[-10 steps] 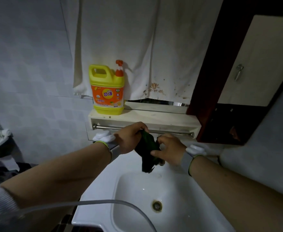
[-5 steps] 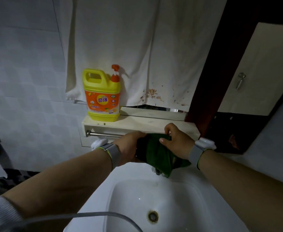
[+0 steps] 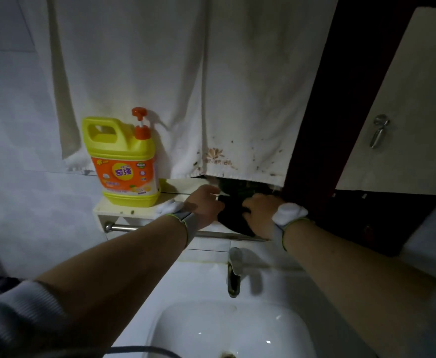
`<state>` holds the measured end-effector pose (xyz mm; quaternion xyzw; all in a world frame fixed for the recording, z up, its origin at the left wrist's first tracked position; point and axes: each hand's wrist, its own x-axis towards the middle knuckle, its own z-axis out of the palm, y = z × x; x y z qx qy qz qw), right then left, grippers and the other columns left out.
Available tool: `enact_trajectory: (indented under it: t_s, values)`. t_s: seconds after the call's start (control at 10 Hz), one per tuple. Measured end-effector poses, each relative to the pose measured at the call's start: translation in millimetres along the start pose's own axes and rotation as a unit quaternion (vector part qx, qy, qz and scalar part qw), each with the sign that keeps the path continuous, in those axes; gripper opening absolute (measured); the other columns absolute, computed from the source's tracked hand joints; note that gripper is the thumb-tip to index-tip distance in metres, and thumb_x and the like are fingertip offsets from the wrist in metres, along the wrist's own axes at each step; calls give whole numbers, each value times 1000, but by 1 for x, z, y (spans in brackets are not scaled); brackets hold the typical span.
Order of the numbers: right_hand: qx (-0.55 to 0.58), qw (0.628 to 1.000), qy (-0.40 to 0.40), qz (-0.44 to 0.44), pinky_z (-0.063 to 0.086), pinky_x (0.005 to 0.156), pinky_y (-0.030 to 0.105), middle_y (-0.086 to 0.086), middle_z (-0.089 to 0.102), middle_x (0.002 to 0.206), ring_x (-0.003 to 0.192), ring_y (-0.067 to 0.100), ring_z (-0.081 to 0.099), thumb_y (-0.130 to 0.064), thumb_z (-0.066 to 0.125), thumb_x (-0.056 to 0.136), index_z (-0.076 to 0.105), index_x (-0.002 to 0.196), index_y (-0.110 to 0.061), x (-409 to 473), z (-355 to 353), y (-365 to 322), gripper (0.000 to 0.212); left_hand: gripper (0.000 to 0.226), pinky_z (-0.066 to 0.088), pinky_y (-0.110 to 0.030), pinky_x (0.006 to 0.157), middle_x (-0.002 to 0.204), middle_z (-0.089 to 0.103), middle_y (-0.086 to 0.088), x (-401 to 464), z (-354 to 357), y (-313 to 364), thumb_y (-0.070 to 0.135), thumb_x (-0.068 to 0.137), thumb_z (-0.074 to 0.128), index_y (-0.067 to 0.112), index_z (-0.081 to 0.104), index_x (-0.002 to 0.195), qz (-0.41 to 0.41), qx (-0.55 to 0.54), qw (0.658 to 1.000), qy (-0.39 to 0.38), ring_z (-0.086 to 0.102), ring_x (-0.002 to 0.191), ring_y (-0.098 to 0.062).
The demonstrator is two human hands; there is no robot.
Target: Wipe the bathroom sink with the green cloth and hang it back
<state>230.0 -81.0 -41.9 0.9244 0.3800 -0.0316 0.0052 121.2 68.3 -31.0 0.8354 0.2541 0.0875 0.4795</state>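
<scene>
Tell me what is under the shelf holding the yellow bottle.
A metal rail runs under the shelf; the arms and the green cloth, held by the left hand and right hand, cover parts of it.

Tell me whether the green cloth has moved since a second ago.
Yes. The green cloth went up from below the towel rail to the shelf level above it, held by both hands.

A pale shelf [image 3: 134, 211] carries a yellow detergent jug [image 3: 124, 164] and dark cloth [image 3: 233, 214].
</scene>
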Motion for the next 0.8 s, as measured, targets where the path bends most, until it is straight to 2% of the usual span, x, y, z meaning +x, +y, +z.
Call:
enact_trajectory:
  t_s: [0.1, 0.2, 0.3, 0.4, 0.5, 0.7, 0.8]
  values:
    - [50, 999, 14, 7, 37, 103, 38, 0, 41, 143, 128, 29, 40, -42, 37, 100, 41, 141, -28, -5, 19, 4, 43, 35, 54, -33, 87, 118, 67, -5, -4, 6, -3, 15, 86, 64, 21, 64, 120, 67, 85, 994, 14, 66, 101, -23]
    - [57, 998, 29, 21, 37, 106, 40, -2, 42, 143, 130, 27, 39, -42, 37, 100, 42, 140, -32, -19, 12, 7, 41, 35, 52, -28, 82, 116, 68, -1, -9, 9, -6, 14, 85, 66, 25, 66, 118, 108, 102, 989, 16, 66, 96, -20]
    - [69, 995, 59, 26, 41, 102, 39, -3, 46, 137, 126, 26, 42, -45, 41, 97, 45, 134, -35, -43, 1, 8, 39, 33, 49, -20, 79, 116, 67, 1, -21, 10, 0, 13, 86, 66, 22, 67, 117, 150, 99, 984, 14, 64, 99, -16]
    - [71, 994, 75, 35, 43, 97, 38, -6, 49, 131, 121, 24, 46, -50, 44, 93, 47, 129, -40, -77, -3, 5, 38, 30, 39, -3, 62, 109, 63, 4, -42, 10, 4, 11, 88, 64, 18, 66, 117, 184, 92, 979, -7, 60, 94, -12]
    - [73, 992, 91, 47, 43, 95, 36, -7, 52, 126, 119, 24, 48, -52, 44, 92, 49, 127, -41, -104, -5, 4, 38, 29, 42, -16, 70, 109, 62, 4, -61, 13, 12, 13, 89, 61, 21, 65, 117, 192, 93, 976, -29, 58, 91, -12]
    - [90, 989, 107, 47, 47, 91, 33, -7, 56, 126, 116, 23, 52, -52, 44, 92, 53, 124, -41, -158, -3, 4, 35, 28, 52, -31, 85, 120, 64, -1, -107, 20, 19, 18, 90, 63, 26, 65, 118, 209, 98, 972, -45, 62, 101, -22]
    - [96, 987, 120, 41, 49, 88, 33, -7, 59, 119, 110, 22, 56, -53, 45, 91, 55, 120, -40, -173, -5, 8, 34, 28, 52, -29, 84, 118, 65, 1, -124, 23, 29, 18, 90, 62, 26, 65, 117, 215, 91, 972, -37, 63, 101, -22]
